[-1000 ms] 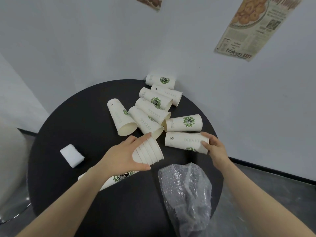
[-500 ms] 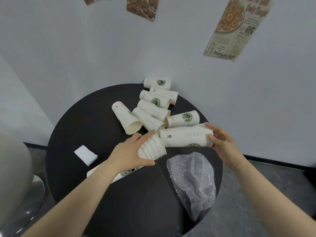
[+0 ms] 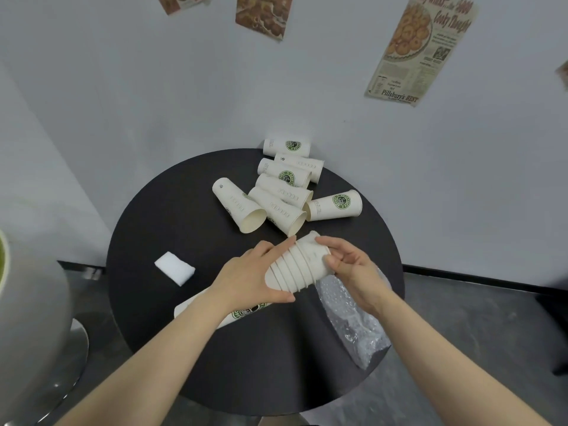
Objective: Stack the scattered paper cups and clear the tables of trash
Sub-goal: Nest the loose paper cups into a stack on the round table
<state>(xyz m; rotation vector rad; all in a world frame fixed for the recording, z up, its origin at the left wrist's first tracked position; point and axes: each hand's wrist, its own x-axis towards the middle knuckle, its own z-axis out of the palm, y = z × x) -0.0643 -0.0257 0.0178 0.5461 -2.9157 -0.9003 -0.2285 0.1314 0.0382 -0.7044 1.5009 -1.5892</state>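
We have just pushed another cup into stack [image 3: 295, 269] above counter [image 3: 172, 210]. Left hand [image 3: 246, 278] grips stack; right hand [image 3: 347, 265] pinches newest cup. Seven loose cups [image 3: 285, 192] remain; plastic wrap [image 3: 353, 321] uncleared.

A café or snack-shop corner: a small round black tabletop [image 3: 190, 348] strewn with logo-printed paper cups [image 3: 335, 206], and vintage baked-goods posters [image 3: 421, 47] pinned to the plain pale wall above a grey floor.
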